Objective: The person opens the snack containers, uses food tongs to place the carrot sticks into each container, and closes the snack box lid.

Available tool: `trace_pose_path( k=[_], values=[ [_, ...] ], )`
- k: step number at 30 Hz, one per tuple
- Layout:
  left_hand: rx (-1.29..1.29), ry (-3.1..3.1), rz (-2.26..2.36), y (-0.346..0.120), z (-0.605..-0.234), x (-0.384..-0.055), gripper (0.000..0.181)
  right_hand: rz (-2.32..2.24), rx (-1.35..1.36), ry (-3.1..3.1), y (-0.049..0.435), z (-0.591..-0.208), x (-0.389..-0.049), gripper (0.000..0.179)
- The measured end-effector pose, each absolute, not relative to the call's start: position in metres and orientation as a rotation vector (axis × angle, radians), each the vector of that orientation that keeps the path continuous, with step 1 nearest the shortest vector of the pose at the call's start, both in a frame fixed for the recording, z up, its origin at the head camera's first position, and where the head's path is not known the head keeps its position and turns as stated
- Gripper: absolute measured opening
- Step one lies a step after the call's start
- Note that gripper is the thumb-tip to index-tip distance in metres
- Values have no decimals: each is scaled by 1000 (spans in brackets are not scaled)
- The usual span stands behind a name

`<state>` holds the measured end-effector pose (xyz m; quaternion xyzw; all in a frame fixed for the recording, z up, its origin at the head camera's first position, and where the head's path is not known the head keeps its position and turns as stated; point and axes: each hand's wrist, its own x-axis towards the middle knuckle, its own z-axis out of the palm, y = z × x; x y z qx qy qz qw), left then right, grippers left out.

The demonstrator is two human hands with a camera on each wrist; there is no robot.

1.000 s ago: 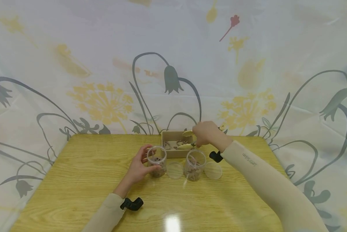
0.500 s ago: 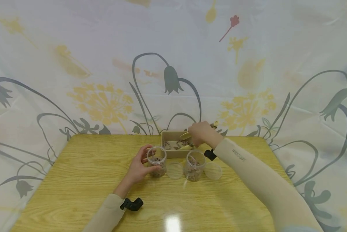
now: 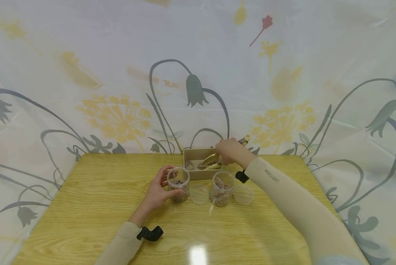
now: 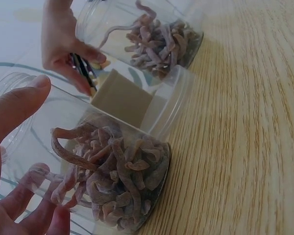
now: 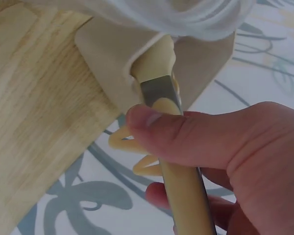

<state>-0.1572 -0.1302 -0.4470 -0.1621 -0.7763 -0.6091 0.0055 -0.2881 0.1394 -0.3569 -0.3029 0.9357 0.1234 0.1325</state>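
My left hand (image 3: pixel 157 190) curls its thumb and fingers round a clear plastic jar (image 3: pixel 179 189), which stands upright on the table. Brown, powdery dried strips (image 4: pixel 110 171) fill its lower part. My right hand (image 3: pixel 230 151) grips a pair of tongs (image 5: pixel 181 181) with cream tips and handles and metal parts. The tong tips reach down into a beige box (image 3: pixel 202 176) that holds more of these strips. What lies between the tips is hidden in the right wrist view. A second clear jar (image 3: pixel 222 193), also partly filled with strips, stands to the right.
One round clear lid (image 3: pixel 199 195) lies between the jars, and another lid (image 3: pixel 243 195) lies right of the second jar. The wooden table (image 3: pixel 118 206) ends behind the box at a patterned cloth backdrop (image 3: pixel 118 73).
My right hand has shifted left, and the tongs have gone lower into the box with their tips nearer together. The left hand and both jars have stayed in place.
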Motion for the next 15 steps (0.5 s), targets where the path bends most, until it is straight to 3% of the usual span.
trace_pose_path(
  k=[8, 15],
  values=[
    [-539, -2424, -1902, -131, -449, -157, 74, 238, -805, 2712, 146, -362, -286, 55],
    [-542, -2416, -1905, -131, -450, -157, 74, 241, -780, 2688, 138, -363, -290, 49]
  ],
)
